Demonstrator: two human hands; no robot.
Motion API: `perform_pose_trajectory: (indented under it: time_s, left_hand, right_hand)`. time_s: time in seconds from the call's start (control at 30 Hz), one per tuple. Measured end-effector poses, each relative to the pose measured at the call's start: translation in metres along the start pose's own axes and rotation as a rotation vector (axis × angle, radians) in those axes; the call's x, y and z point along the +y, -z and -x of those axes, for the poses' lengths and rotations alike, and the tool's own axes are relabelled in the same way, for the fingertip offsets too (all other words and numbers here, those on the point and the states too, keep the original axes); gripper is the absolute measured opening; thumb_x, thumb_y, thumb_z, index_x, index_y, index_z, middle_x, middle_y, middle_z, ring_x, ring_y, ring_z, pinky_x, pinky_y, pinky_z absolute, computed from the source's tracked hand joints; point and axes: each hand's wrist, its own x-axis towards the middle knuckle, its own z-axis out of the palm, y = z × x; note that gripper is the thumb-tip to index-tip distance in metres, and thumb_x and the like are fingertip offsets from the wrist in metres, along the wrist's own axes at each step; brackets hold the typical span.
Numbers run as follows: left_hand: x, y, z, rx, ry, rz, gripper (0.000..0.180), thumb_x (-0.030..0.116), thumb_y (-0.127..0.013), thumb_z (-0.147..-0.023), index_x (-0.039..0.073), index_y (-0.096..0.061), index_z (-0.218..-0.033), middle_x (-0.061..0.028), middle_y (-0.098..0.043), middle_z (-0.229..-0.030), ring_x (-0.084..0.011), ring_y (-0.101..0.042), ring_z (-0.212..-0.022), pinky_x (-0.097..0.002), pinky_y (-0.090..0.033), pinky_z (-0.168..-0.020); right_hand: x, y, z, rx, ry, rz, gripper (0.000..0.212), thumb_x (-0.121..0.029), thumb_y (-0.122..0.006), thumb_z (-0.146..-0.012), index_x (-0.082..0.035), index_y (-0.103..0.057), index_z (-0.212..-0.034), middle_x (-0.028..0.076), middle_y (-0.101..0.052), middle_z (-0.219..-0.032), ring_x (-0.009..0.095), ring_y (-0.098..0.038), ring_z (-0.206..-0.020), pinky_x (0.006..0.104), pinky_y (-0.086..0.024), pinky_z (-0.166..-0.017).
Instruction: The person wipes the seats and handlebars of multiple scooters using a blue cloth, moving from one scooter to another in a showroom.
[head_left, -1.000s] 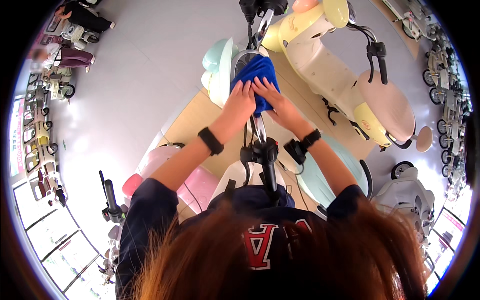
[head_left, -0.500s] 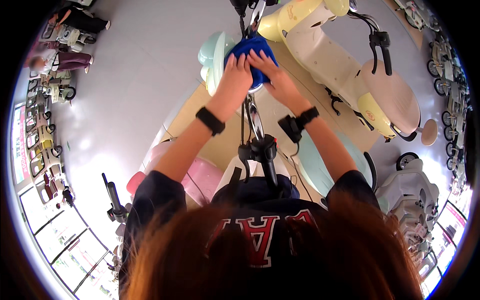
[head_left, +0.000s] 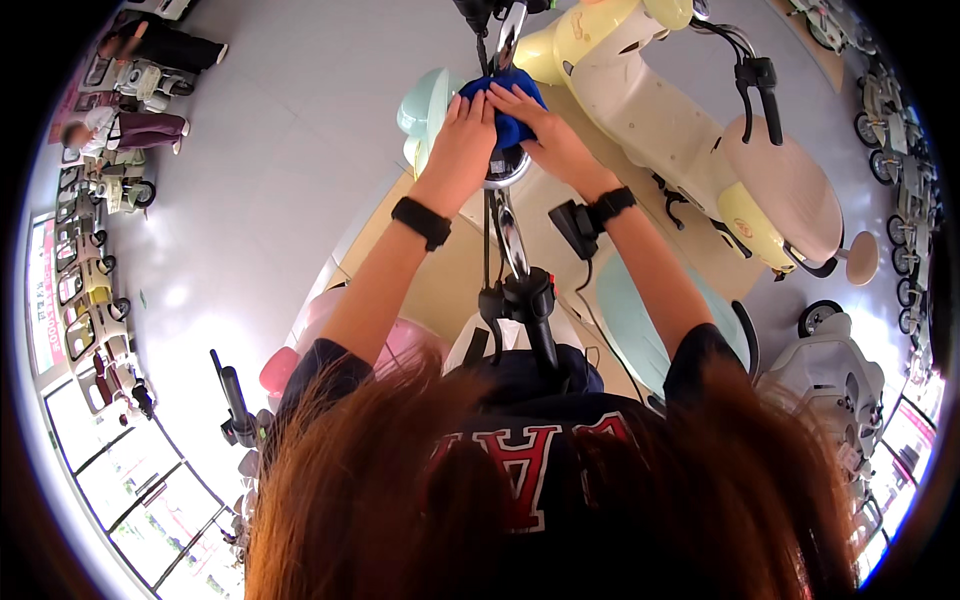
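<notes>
A blue cloth (head_left: 514, 132) lies bunched over the round display (head_left: 507, 167) at the middle of a scooter's chrome handlebar (head_left: 512, 238). My left hand (head_left: 460, 150) rests on the cloth's left side, its fingers stretched out and close together. From the right, my right hand (head_left: 553, 140) presses the same cloth with its fingers extended and slightly apart. The display's lower rim shows below the cloth; its upper part is hidden. A black handlebar grip (head_left: 540, 335) points toward me. Black bands circle both wrists, and a black device with a cable hangs by the right one.
A cream and yellow scooter (head_left: 650, 110) stands close on the right. Mint (head_left: 645, 320) and pink (head_left: 395, 345) scooter parts flank me, with a grey scooter (head_left: 825, 385) at lower right. Two people are at far left, near a row of scooters.
Both hands and the cloth have slid slightly away from me over the display. More of its near rim now shows below the cloth.
</notes>
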Motion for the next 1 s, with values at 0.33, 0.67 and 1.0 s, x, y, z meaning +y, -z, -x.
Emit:
perform_pose_trajectory:
  time_s: [0.33,0.67,1.0]
  left_hand:
    - [0.037,-0.008,0.054,-0.15,-0.202,0.145,0.049,-0.003,-0.05,-0.084,-0.012,-0.05,-0.133,-0.0276,-0.049,-0.141,-0.0346,-0.048,-0.134,-0.0425,-0.031,-0.118]
    - [0.009,-0.006,0.02,0.045,-0.085,0.199,0.054,-0.006,-0.051,-0.084,-0.007,-0.049,-0.138,-0.0197,-0.047,-0.146,-0.031,-0.044,-0.138,-0.0428,-0.029,-0.119]
    - [-0.017,0.058,-0.015,-0.214,0.077,0.576,0.047,0.006,-0.064,-0.081,0.01,-0.062,-0.128,-0.0213,-0.067,-0.108,-0.0395,-0.063,-0.101,-0.0451,-0.052,-0.084]
  right_hand:
    - [-0.021,-0.018,0.093,-0.063,-0.11,0.004,0.08,0.014,-0.056,-0.073,-0.01,-0.044,-0.148,0.01,-0.037,-0.156,0.037,-0.032,-0.144,0.044,-0.037,-0.114]
    - [-0.014,-0.012,0.045,0.044,-0.041,0.177,0.077,0.011,-0.058,-0.077,-0.01,-0.041,-0.148,0.013,-0.035,-0.157,0.039,-0.032,-0.142,0.0468,-0.04,-0.111]
    - [-0.068,0.062,0.005,-0.094,-0.374,0.01,0.036,-0.002,-0.061,-0.08,0.002,-0.064,-0.116,0.024,-0.068,-0.092,0.041,-0.066,-0.088,0.0445,-0.052,-0.082]
